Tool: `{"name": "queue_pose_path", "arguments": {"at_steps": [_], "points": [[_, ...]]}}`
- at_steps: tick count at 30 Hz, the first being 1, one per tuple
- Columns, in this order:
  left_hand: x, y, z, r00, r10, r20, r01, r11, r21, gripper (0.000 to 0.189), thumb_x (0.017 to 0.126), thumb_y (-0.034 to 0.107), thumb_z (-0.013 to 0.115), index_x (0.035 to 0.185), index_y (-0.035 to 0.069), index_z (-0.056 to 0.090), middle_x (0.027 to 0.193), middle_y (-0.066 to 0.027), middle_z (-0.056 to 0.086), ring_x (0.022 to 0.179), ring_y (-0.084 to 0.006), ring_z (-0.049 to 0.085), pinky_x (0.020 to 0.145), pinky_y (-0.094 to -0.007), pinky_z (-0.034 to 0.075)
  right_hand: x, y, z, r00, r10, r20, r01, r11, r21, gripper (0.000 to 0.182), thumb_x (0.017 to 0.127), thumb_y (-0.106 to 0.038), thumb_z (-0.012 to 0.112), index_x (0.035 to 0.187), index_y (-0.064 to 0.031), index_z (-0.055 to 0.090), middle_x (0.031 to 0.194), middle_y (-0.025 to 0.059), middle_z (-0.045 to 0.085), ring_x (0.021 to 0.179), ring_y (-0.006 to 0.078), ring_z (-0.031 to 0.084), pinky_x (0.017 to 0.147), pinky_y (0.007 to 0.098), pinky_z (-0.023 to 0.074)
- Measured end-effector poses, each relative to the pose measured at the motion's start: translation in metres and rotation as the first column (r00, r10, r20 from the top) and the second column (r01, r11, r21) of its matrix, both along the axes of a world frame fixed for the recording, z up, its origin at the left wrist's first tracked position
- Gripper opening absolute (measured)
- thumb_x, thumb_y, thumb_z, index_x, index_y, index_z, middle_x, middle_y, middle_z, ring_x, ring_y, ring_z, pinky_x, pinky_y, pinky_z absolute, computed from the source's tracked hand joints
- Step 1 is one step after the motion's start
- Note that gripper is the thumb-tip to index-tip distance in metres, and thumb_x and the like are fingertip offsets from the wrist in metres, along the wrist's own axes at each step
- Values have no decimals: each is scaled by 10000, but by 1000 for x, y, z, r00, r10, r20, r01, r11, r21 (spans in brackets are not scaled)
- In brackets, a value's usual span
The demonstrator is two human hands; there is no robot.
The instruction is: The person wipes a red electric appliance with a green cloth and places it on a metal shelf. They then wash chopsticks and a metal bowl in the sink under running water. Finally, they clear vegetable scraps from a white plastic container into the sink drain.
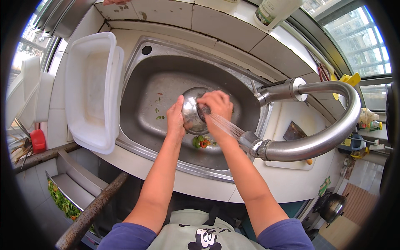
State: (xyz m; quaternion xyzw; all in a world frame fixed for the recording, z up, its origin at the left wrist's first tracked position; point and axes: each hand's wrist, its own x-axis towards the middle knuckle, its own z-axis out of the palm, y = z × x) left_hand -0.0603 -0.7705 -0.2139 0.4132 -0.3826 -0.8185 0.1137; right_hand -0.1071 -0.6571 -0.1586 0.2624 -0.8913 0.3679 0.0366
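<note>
My left hand (175, 118) grips the left side of a shiny stainless steel bowl (191, 110) above the sink basin (150, 93). The bowl's rounded outer side seems to face me. Over its right part lies my right hand (218, 105), blurred, with fingers bent against the metal. Whether these fingers hold anything is not clear. Water (226, 125) streams from the faucet head (250, 142) at the lower right onto the bowl and beside my right hand. Under the bowl, green and red vegetable scraps (202, 142) lie on the basin floor.
Nested white plastic tubs (90, 90) stand left of the sink. The curved steel faucet (340, 125) arches over the right counter. Behind it are a cleaver (293, 131) and a white cutting board (293, 164). A rusty rail (93, 209) and a tray of vegetable scraps (64, 200) sit lower left.
</note>
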Motion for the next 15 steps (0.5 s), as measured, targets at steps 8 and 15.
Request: {"name": "queue_pose_path", "arguments": {"at_steps": [8, 15], "points": [[5, -2, -2, 1000, 9, -26, -9, 999, 35, 327, 814, 308, 568, 888, -10, 564, 812, -90, 608, 688, -158, 595, 612, -279, 489, 1, 7, -7, 1000, -16, 3, 16, 999, -32, 252, 593, -75, 623, 809, -198, 584, 912, -64, 553, 976, 187, 456, 799, 374, 309], [6, -21, 7, 992, 46, -122, -33, 994, 106, 321, 811, 292, 577, 901, -16, 558, 832, -88, 605, 723, -146, 582, 653, -270, 471, 9, 23, -14, 1000, 0, 19, -1, 996, 94, 194, 601, -67, 638, 770, -154, 598, 889, -29, 573, 926, 208, 484, 781, 361, 320]]}}
